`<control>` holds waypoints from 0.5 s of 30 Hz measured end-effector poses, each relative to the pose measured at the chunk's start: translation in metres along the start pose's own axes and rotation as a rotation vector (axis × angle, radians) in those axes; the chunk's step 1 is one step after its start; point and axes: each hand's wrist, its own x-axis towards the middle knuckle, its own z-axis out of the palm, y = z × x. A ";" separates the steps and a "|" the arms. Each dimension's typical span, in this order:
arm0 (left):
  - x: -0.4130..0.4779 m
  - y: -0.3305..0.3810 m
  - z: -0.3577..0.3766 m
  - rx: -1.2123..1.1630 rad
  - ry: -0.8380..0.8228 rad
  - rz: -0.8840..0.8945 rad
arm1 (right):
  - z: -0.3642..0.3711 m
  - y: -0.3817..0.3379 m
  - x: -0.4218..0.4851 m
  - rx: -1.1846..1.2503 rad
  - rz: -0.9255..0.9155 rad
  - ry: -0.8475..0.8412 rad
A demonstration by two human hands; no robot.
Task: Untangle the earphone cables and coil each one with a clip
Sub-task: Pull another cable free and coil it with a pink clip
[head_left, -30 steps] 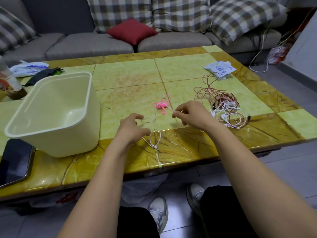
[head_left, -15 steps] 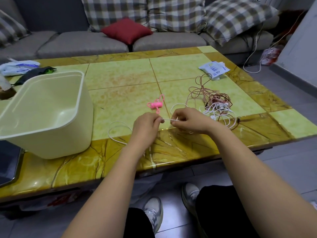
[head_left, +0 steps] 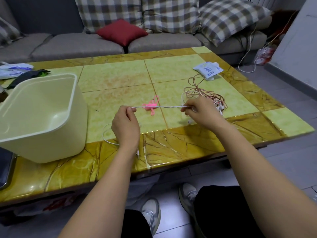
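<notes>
Your hands work over the near half of the tabletop (head_left: 116, 78), just inside the brown marbled border along its near edge. The cream tub (head_left: 42, 117) fills the near left part, its wall close to your left forearm. A dark device (head_left: 5, 167) lies at the near left corner, partly out of frame. A wide run of green tile stretches from the tub toward the far edge, the broadest open stretch on the tabletop. Toward the right edge sits the tangle of cables (head_left: 205, 95), reddish-brown and white strands mixed, with a white packet (head_left: 208, 70) beyond it near the far right corner.

Your left hand (head_left: 126, 125) is raised above the tile with its back toward the camera. Its thumb and forefinger pinch one end of a taut run of the white earphone cable (head_left: 168, 107). Your right hand (head_left: 200, 114) pinches the other end of that run, knuckles up, just in front of the tangle and hiding part of it. The run lies level between your two hands and crosses in front of the pink bundle (head_left: 151, 105), which rests on the tile near the middle; whether the two touch I cannot tell. Below your left hand a slack loop (head_left: 105, 136) of the white cable lies on tile and border, and a jack plug (head_left: 138, 154) rests on the brown border by your wrist — an earbud (head_left: 189, 121) shows under your right hand
</notes>
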 end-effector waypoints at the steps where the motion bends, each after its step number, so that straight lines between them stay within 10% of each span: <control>1: 0.001 -0.003 0.000 0.049 -0.035 -0.020 | -0.003 -0.002 -0.001 0.048 -0.004 -0.011; 5: 0.002 -0.008 -0.003 0.329 -0.160 -0.023 | 0.004 -0.005 -0.009 0.046 -0.020 -0.201; 10: -0.008 0.019 0.005 0.161 -0.095 0.525 | 0.008 -0.015 -0.005 -0.004 -0.045 -0.197; 15: -0.034 0.025 0.034 0.124 -0.610 0.482 | 0.015 -0.022 -0.006 -0.010 -0.126 -0.220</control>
